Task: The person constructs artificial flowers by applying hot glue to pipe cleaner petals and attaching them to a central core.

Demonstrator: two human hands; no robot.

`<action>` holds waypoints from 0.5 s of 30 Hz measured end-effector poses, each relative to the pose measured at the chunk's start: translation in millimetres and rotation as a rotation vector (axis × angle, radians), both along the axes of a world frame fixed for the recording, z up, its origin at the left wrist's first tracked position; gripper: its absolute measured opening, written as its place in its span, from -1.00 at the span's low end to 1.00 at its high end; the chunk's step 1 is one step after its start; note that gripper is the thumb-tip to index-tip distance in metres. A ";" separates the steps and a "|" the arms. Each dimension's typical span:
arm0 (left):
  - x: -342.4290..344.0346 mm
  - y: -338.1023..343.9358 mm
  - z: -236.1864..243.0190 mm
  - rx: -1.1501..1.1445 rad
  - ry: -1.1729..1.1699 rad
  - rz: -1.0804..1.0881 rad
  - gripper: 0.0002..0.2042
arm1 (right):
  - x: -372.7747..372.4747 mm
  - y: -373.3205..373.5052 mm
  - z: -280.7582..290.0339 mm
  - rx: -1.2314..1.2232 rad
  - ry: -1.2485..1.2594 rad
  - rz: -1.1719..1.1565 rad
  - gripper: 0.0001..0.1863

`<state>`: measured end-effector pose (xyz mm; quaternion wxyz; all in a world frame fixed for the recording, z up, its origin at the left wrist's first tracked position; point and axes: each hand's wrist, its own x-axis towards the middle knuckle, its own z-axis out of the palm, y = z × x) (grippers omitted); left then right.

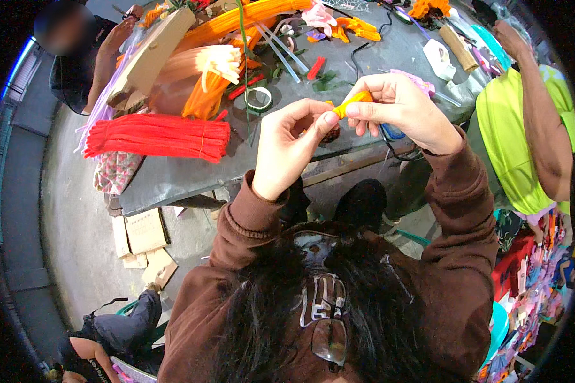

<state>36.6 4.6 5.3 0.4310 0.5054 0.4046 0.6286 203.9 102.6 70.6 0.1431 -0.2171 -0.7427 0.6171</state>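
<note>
We are viewing a gray table [166, 184] from above, its front edge bending with the lens and running across the middle of the view. On its left part we are seeing a red bundle [156, 137] lying near the edge, with a peach bundle [201, 65], an orange bundle [252, 19] and a long piece of cardboard [153, 60] resting beyond it. A roll of tape [270, 99] is lying near the left hand [291, 140], and a white bottle [439, 59] is lying to the right. Around the table we are noting a concrete floor [83, 236] bearing flat cardboard pieces [145, 231], a person in a yellow-green top [511, 140] at the right, and a colorful heap [536, 293] at the lower right.

Both forearms, in brown sleeves, are reaching forward, and the hands are meeting just above the table's front edge. We are finding the yellow piece [359, 99] between them: the left thumb and forefinger are pinching its left end, while the right hand [402, 105] is gripping it between thumb and fingers, its wrist angling inward. Behind the left fingers a dark reddish thing [332, 135] is showing, too hidden for us to identify.
</note>
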 end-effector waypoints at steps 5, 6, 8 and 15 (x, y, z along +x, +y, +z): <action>1.4 0.0 -3.5 -0.021 -0.042 -0.060 -0.85 | 4.8 -0.9 -5.7 -0.083 0.025 0.018 -0.75; 1.4 0.2 -4.6 -0.029 -0.037 -0.062 -0.85 | 5.7 -1.2 -6.9 -0.088 0.025 0.016 -0.75; 1.3 0.9 -7.5 -0.042 -0.027 -0.065 -0.85 | 7.0 -1.4 -9.6 -0.094 0.026 0.013 -0.75; 5.4 -4.6 -5.1 0.042 0.285 0.182 -0.87 | 8.4 -5.5 -14.6 0.053 0.066 -0.077 -0.84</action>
